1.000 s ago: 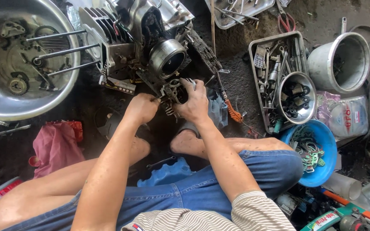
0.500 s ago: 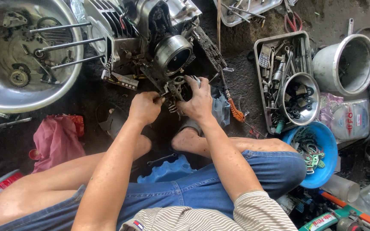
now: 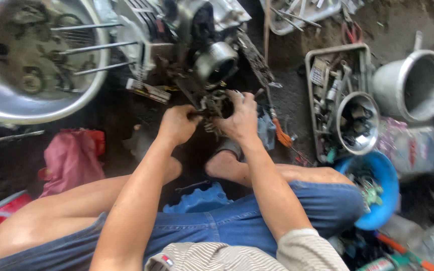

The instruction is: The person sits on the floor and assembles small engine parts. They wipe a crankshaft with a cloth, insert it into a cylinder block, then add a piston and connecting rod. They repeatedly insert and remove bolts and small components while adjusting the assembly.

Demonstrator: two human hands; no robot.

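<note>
I see my left hand [image 3: 178,125] curled into a loose fist, pinching one side of a small, dark, greasy metal engine part [image 3: 217,106]. My right hand [image 3: 241,116] cups the other side of that part, fingers bent over its top; the blur keeps me from telling exactly how each finger sits. The part is held between both hands, just below the grey metal engine block with a round cylinder opening [image 3: 216,62].

Well off to the left of my left hand lies a large shiny steel basin holding gears and long studs [image 3: 6,103], and nearer, below it, a crumpled pink cloth [image 3: 71,160]. To the right of my right hand stands a grey rectangular tray of tools [image 3: 311,65] with a small steel bowl of dark parts [image 3: 345,103] in it. Below that sits a round blue plastic bowl [image 3: 390,185], and further right an upright aluminium pot [image 3: 413,85].
</note>
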